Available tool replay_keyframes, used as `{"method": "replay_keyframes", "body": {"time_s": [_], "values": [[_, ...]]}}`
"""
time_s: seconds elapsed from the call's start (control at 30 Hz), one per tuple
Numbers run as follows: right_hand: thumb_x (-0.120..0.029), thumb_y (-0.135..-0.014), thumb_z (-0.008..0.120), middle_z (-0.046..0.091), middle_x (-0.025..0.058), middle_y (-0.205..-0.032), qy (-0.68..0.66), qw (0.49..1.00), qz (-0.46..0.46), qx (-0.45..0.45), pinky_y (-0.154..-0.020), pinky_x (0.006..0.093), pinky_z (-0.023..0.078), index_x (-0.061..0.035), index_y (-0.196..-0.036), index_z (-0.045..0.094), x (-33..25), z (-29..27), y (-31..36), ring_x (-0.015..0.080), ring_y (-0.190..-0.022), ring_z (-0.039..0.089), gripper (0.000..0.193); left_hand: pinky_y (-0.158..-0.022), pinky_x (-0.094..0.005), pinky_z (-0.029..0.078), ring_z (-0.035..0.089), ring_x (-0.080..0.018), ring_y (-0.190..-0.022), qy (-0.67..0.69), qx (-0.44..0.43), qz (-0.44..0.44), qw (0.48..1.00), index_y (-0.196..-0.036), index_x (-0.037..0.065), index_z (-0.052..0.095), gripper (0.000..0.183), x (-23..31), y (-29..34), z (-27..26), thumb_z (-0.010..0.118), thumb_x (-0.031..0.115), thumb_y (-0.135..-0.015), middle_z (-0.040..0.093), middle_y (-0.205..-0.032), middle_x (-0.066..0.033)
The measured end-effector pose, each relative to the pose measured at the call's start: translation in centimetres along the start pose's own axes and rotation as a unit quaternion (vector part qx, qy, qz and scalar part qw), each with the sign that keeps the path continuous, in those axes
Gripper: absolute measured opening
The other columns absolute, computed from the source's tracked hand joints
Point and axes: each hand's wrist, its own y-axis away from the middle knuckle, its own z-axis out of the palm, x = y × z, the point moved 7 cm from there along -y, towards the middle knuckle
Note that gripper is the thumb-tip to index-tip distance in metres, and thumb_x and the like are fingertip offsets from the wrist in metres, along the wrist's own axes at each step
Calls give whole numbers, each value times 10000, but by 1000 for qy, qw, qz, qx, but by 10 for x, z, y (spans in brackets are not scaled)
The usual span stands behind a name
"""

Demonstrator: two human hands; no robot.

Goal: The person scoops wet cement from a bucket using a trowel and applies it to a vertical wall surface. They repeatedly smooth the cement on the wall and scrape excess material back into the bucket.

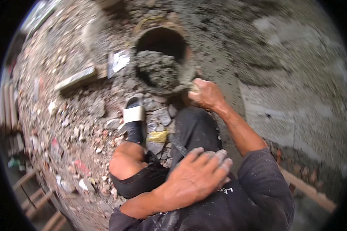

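A dark round bucket [182,40] sits tilted on the rubble in front of me, partly filled with lumpy wet grey mortar [158,69]. Just right of its near rim, my right hand [207,94] is closed in a fist; motion blur and the fingers hide what is inside it. My left hand [196,175] lies across the front of my body, above my raised thigh. Its fingers stretch out side by side, with grey mortar on the tips, and it holds nothing.
Broken stone and brick rubble [96,107] covers the ground on the left, with a short block [76,79] lying on it. On the right rises a mortar-smeared wall [285,111]. A wooden plank [308,188] is at lower right. My sandalled foot [134,115] stands near the bucket.
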Motion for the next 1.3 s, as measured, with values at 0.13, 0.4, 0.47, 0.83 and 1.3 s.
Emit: {"method": "replay_keyframes", "body": {"time_s": [0.13,0.4,0.47,0.83,1.3], "values": [[-307,-758,621,608,200,-828,-80,994,-58,-39,-717,410,482,-25,-928,615,-25,-61,52,361,-786,602,330,-872,-384,444,593,-236,-963,-13,-43,27,999,-1119,59,561,399,6,-20,9,669,274,-802,587,-1145,-122],[-287,-786,653,553,53,-829,-176,895,404,69,-610,310,517,-18,-980,599,199,-201,207,144,-735,548,336,-895,-407,424,581,-260,-993,-40,-128,40,990,-1171,52,527,397,8,-50,28,628,217,-824,548,-1208,-133],[-290,-801,644,589,61,-836,-75,898,402,163,-634,325,500,-5,-1042,589,171,-279,255,167,-723,557,377,-903,-397,416,572,-258,-1004,-52,-103,64,991,-1172,52,526,394,12,-42,15,626,202,-821,552,-1197,-132],[-281,-817,614,639,171,-873,300,954,-15,6,-744,435,485,-35,-982,571,12,-143,12,359,-835,618,299,-897,-410,414,569,-254,-987,-22,-56,31,998,-1151,26,519,362,5,-13,5,540,220,-846,560,-1166,-162],[-268,-707,602,642,237,-917,6,993,10,-116,-792,458,483,3,-940,610,-9,51,-45,397,-895,617,357,-888,-403,432,568,-250,-1019,31,29,33,999,-1146,18,535,361,7,18,-1,548,210,-841,560,-1162,-162]]}}
